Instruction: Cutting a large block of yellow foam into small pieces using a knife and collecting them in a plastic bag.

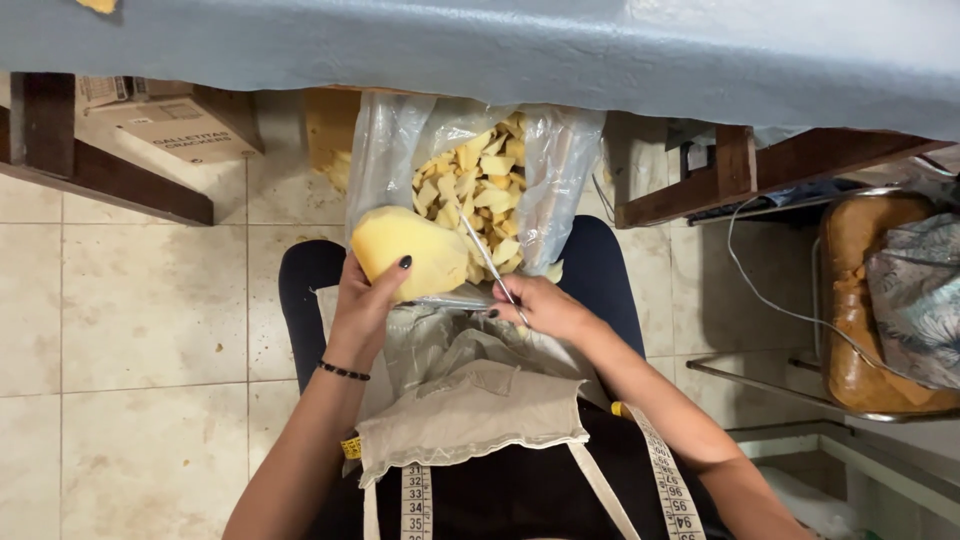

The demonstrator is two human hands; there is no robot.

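Observation:
My left hand [362,300] grips a big rounded block of yellow foam [405,255] over my lap. My right hand [535,305] holds metal scissors [487,262], their blades pointing up and away beside the foam's right edge. Just beyond both hands stands a clear plastic bag [380,150], open at the top and filled with several small cut yellow foam pieces [480,185]. A beige cloth apron [470,410] lies across my lap, and a measuring tape [665,480] hangs around my neck.
A table edge with grey-blue cloth [500,50] runs along the top. A cardboard box [180,125] sits on the tiled floor at the left under wooden rails. At right stands a brown padded chair [860,300] with patterned fabric and a white cable.

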